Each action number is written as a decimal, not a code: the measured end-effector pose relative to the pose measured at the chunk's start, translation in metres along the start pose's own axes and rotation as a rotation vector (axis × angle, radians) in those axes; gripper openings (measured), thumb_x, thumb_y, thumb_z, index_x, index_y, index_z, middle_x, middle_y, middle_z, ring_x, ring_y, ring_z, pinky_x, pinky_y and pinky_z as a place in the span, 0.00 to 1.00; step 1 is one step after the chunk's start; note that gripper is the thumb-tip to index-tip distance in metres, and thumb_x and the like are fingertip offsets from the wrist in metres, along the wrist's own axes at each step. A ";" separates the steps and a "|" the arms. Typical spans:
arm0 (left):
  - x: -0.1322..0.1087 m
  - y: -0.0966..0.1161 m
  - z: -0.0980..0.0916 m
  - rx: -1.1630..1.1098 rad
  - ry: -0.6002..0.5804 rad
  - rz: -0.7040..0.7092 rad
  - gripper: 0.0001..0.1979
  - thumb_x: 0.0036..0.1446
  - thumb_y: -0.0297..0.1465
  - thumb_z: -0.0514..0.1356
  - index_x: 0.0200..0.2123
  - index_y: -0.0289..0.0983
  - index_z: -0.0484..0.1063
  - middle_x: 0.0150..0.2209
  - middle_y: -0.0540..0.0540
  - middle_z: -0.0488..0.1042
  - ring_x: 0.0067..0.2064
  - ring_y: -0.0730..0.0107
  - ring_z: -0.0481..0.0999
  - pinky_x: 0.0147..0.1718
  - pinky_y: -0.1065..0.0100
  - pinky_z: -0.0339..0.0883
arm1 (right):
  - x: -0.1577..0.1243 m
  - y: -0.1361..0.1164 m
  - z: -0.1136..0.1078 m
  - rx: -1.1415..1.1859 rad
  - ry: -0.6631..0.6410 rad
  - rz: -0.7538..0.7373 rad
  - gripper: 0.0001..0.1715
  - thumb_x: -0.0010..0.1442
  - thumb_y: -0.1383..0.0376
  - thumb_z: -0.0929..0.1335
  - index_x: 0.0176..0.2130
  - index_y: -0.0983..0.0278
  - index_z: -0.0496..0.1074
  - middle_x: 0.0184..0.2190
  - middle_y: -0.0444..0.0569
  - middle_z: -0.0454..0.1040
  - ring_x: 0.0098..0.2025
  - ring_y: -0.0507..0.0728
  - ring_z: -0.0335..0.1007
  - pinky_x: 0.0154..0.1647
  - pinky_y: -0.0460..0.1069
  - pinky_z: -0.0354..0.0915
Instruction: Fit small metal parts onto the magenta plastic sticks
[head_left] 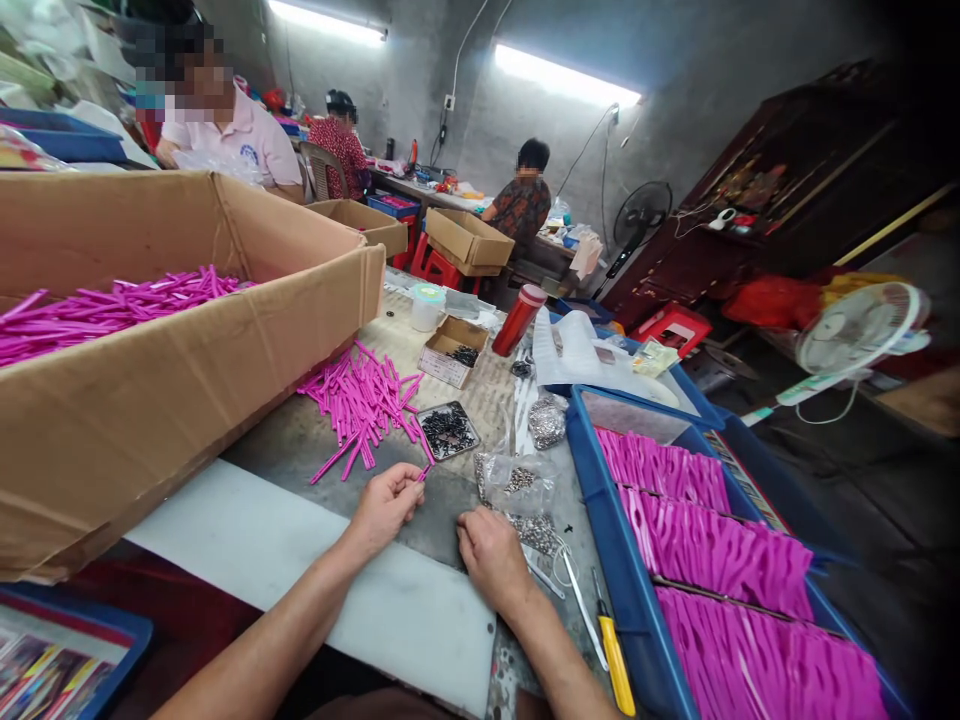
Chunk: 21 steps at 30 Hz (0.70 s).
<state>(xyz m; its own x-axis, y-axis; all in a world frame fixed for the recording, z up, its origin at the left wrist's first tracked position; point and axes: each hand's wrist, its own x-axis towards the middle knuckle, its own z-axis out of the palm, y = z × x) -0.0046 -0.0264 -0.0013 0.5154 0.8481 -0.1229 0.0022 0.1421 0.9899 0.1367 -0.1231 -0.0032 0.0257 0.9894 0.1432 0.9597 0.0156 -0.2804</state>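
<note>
My left hand [386,503] is closed in a pinch on a small pink plastic stick [424,472] just above the grey table [300,450]. My right hand [491,553] rests knuckles up on the table with its fingers curled under; what they hold, if anything, is hidden. A loose heap of pink sticks [364,400] lies just beyond my left hand. A small black tray of dark screws [448,430] sits between the heap and my right hand. Clear bags of small metal parts [517,485] lie right beside my right hand.
A big cardboard box [187,390] of pink sticks fills the left. A blue crate [630,570] of stacked pink pieces stands on the right, a yellow-handled screwdriver [616,660] beside it. Farther back are a small parts box [452,350], a red flask [517,320] and three seated people.
</note>
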 end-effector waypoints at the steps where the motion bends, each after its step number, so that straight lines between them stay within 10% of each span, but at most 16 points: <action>1: 0.000 0.000 0.000 -0.001 -0.001 0.000 0.07 0.44 0.32 0.54 0.27 0.34 0.63 0.18 0.55 0.63 0.15 0.83 0.57 0.12 0.79 0.47 | 0.000 0.002 -0.002 0.017 -0.020 0.005 0.10 0.53 0.72 0.59 0.29 0.66 0.68 0.25 0.50 0.68 0.29 0.56 0.63 0.31 0.48 0.58; 21: -0.001 0.001 0.001 -0.018 -0.003 -0.003 0.06 0.44 0.31 0.54 0.26 0.34 0.64 0.18 0.55 0.63 0.15 0.83 0.57 0.11 0.80 0.48 | 0.007 0.002 -0.012 -0.012 -0.221 0.044 0.10 0.54 0.72 0.60 0.31 0.66 0.69 0.29 0.49 0.69 0.33 0.54 0.65 0.35 0.45 0.58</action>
<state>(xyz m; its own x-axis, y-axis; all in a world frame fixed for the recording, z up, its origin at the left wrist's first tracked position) -0.0042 -0.0271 0.0003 0.5180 0.8461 -0.1255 -0.0119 0.1539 0.9880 0.1424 -0.1178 0.0081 0.0073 0.9967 -0.0813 0.9623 -0.0291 -0.2704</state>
